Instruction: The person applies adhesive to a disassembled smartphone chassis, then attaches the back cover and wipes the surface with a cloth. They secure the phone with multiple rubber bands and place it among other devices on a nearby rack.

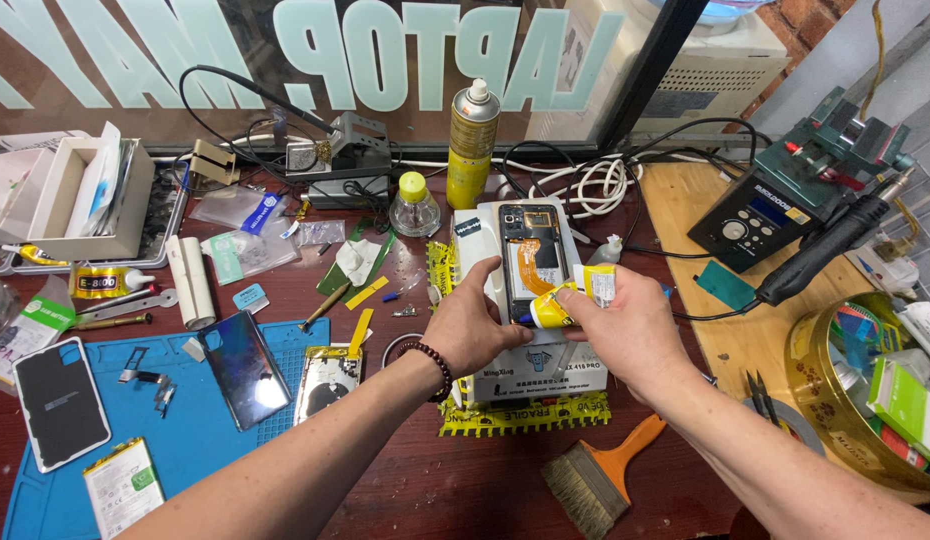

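At centre frame, an opened black smartphone with its back cover off (531, 262) lies on a white cardboard box (530, 375). The left hand (472, 325) clasps the phone's lower left edge, steadying it. The right hand (630, 325) grips 1 small yellow glue tube (573, 298), nozzle touching the phone's lower frame. Judged step: adhesive application along the edge; the next move calls for steady, even nozzle travel.

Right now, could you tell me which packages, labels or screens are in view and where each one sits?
Glue tube: right hand, yellow and white.
White box: under the opened phone, left hand beside it.
Spray can: back centre, yellow.
Control unit: right, black, blue screen.
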